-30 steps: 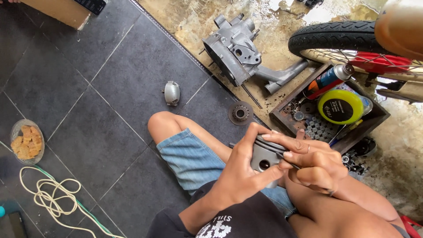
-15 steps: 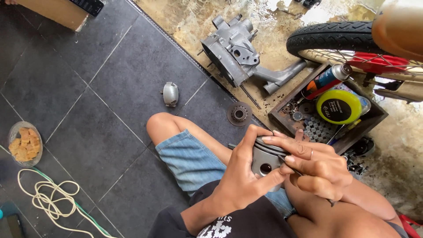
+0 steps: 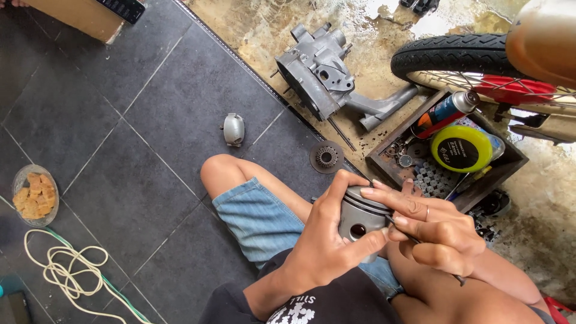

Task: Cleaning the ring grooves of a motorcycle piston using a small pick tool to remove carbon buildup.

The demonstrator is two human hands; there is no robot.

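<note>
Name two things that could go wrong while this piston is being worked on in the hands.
The left hand alone grips the piston above the knee; it might slip onto the tiled floor. The thin ring the right hand is working at the piston looks fragile and may snap or nick a finger.

There is one view only, from the person's head, aimed steeply down and close over the lap. Dark grey tiled floor fills the left side, the spoked black-tyred wheel the upper right.
</note>
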